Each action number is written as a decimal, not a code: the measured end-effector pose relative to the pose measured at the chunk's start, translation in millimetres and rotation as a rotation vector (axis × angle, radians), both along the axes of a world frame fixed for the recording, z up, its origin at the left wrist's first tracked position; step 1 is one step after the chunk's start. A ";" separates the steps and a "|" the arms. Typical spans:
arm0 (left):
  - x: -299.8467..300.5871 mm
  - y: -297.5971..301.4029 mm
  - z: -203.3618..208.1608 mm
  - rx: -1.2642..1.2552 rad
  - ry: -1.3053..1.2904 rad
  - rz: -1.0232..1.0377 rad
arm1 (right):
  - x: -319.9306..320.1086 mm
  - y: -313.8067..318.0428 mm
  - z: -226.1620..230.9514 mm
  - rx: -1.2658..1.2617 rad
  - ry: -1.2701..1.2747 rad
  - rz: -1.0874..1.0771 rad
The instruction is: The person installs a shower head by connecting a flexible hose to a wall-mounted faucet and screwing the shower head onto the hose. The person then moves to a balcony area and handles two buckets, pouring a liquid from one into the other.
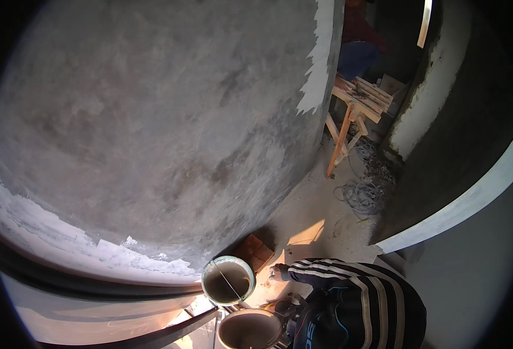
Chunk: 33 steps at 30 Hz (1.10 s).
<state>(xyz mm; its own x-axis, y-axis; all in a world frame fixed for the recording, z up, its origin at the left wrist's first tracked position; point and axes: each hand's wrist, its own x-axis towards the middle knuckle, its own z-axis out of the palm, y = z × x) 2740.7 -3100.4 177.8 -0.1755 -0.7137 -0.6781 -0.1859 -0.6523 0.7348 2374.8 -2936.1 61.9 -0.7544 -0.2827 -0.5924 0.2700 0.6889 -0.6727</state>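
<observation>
My right hand (278, 272) reaches out from a dark sleeve with pale stripes, low in the view. Its fingers look apart and I see nothing in them. Nearest to it stands a pale green bucket (249, 268) with a thin wire handle across its mouth; its inside looks greyish. A brown tub (250, 312) is just below that bucket, close to my body. Beside the tub's right rim, dark shapes run together, and my left hand (292, 306) seems to be there, its fingers lost in shadow.
A large grey plastered wall (152, 128) with white patches at its edges fills the left. Reddish bricks (254, 252) lie by the bucket. A wooden trestle (349, 113) stands farther off, near coiled grey cable (362, 196). A dark wall (442, 174) bounds the right.
</observation>
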 end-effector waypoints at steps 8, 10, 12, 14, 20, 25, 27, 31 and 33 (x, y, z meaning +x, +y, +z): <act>-193.9 74.1 -10.2 -0.002 -0.109 -0.679 | 2.8 345.6 -4.0 0.527 0.009 0.110; -245.3 115.5 -16.7 -0.026 -0.110 -0.801 | -3.0 415.4 1.5 0.429 -0.013 -0.315; -300.5 160.9 -36.6 -0.040 -0.052 -0.930 | -4.2 475.7 21.2 0.434 0.238 -0.473; -363.0 225.3 -22.7 -0.013 0.111 -1.071 | -8.3 530.8 63.4 0.345 0.050 -0.786; -508.4 402.6 58.8 0.016 0.133 -1.417 | -4.5 590.4 67.1 -0.361 -0.138 -1.209; -599.5 523.9 68.0 0.111 0.275 -1.793 | -36.7 580.7 111.0 -0.905 -0.347 -1.478; -630.1 575.3 72.6 0.183 0.310 -1.947 | -48.2 597.0 148.2 -1.081 -0.138 -1.604; -700.8 668.7 85.4 0.362 0.279 -2.285 | -73.0 649.1 158.7 -1.080 0.125 -1.894; -734.2 705.3 88.9 0.534 0.211 -2.253 | -86.4 680.3 166.9 -1.142 0.288 -1.963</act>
<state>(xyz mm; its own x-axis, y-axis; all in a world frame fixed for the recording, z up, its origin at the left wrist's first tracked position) 2006.5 -2395.1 266.7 -0.2152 0.8106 -0.5446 -0.5993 0.3307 0.7290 2288.4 -2255.8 228.9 -0.4441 0.6277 -0.6393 -0.2341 -0.7701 -0.5935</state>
